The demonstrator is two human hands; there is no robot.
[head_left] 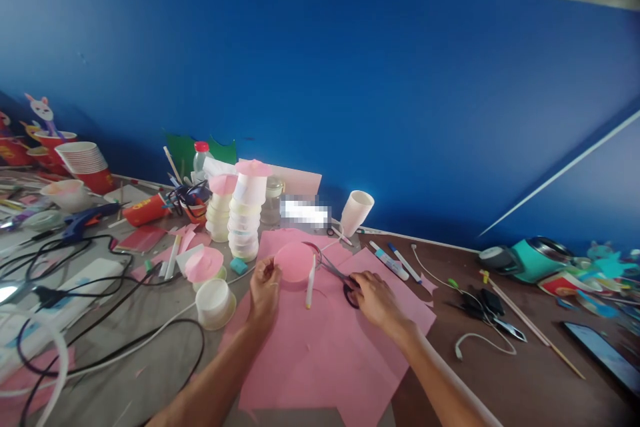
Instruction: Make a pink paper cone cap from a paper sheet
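Pink disc and scissors in hand over cluttered desk

Surface: desk [480, 373], grey at left, brown at right, against blue partition [320, 80]. Pink paper sheets [320, 360] lie across the middle; cables and stacked cups [245, 227] to the left, teal mug [540, 259] to the right.

Left hand [265, 288]: thumb and fingertips pinched closed on the left edge of pink disc [295, 262], above the sheets. Right hand [375, 297]: fingers curled around handles of scissors [334, 270], blades beside the disc's right edge; exact finger gap cannot be told.
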